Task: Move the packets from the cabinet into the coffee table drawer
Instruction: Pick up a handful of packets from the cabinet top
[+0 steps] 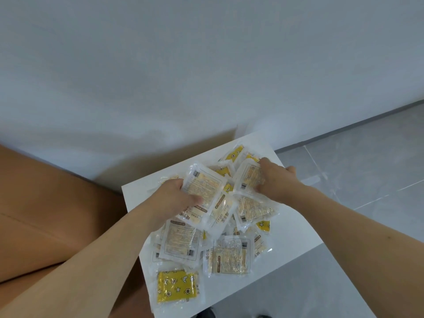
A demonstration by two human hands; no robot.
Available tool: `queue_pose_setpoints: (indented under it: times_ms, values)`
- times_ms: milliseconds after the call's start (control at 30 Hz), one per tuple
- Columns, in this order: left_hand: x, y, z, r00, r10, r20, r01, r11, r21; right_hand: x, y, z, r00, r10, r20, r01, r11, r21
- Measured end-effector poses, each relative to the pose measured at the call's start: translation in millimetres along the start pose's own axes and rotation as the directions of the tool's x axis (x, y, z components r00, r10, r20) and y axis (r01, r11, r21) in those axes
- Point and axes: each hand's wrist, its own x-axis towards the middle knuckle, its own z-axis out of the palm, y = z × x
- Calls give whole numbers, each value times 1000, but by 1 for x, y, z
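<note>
Spreading across a white bench (142,193), a heap of packets (229,249) lies beside a brown cabinet (46,203); the left hand (174,198) grips one packet (204,187), the right hand (275,180) curls around another packet (249,180).

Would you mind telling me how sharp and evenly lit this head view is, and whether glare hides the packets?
Head view: soft, even light; faint shadows on the wall; wide-angle bending along the floor edge; the whole frame slightly soft, so print on the packets is unreadable; glare on their clear wrappers, mostly near the left hand and right hand.
</note>
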Motion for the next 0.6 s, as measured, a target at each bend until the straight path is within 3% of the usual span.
queue_pose_setpoints:
  times_ms: [167,300,433,600]
  values:
    - [-12,16,0,999,-33,-41,18,950,-313,-20,-2,-32,990,104,92,-126,949,289]
    - [-48,65,-3,996,5,-94,-50,873,-486,-62,2,-105,978,93,186,-192,748,635]
    - [-131,146,0,985,69,-161,-145,834,-532,-140,10,-203,982,134,133,-186,555,811]
    - [-272,232,24,960,207,-187,-278,759,-588,-289,12,-296,968,245,-48,-46,366,929]
